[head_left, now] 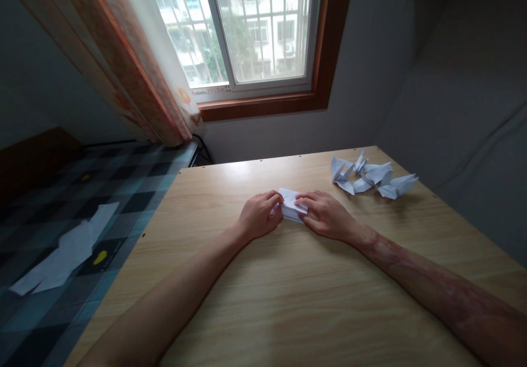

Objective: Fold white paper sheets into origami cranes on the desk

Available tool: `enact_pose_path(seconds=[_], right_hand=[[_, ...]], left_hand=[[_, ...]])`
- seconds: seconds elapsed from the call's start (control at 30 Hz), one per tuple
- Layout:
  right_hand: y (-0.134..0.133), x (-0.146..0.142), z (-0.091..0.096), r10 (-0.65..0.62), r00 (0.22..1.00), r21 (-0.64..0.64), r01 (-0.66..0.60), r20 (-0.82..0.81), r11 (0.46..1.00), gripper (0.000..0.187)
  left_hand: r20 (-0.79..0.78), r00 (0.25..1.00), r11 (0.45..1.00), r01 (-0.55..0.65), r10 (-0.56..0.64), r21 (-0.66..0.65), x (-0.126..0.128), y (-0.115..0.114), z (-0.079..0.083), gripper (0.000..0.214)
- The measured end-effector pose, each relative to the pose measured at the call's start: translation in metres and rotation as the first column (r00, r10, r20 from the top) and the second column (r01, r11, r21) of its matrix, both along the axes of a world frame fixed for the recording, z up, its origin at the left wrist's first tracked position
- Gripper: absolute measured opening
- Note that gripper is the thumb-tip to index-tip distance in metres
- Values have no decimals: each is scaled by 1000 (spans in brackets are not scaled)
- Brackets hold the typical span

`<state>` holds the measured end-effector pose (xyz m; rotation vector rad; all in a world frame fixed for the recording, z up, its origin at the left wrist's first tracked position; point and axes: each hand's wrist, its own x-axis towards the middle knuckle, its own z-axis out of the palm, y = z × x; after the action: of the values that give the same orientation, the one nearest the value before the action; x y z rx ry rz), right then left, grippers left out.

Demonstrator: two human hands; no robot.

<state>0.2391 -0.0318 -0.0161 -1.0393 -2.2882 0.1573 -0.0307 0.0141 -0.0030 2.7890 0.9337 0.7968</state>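
Observation:
A small piece of folded white paper [291,207] is held between my two hands over the middle of the wooden table. My left hand [260,213] pinches its left edge, thumb below and fingers on top. On the other side, my right hand [325,213] grips the right edge, its index finger lying across the upper face. Layers of the fold show along the near edge. Parts of the paper are hidden under the fingers of both hands.
Several folded paper cranes [373,176] sit at the back right of the wooden table [263,301]. To the left, white paper sheets [76,249] lie on a checkered bed [123,191]. A curtain [135,54] hangs beside the window [267,26].

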Motion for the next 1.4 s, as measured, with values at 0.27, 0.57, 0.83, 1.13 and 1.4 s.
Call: enact_pose_path(seconds=[0.27,0.57,0.83,1.13,1.4], right_hand=[[-2,0,2,5,1000,0,-5,25,1000,44],[-3,-1,4,-26,1000,-13,26,13,1000,31],[-3,1,6,1,1000,-23,-1,7,1000,33],[-1,0,0,1,1000,15,-1,-13,1000,42],[-4,1,3,2,1000,-15,-3,-20,1000,59]], left_hand=[[17,1000,1000,5,-5,2,2,-3,4,12],[-16,999,998,41,-41,39,2,-3,2,30],[-2,999,999,40,-40,37,1,-1,2,19],[35,999,998,22,-25,59,1,-4,2,28],[46,999,998,1,-4,67,0,-3,2,30]])
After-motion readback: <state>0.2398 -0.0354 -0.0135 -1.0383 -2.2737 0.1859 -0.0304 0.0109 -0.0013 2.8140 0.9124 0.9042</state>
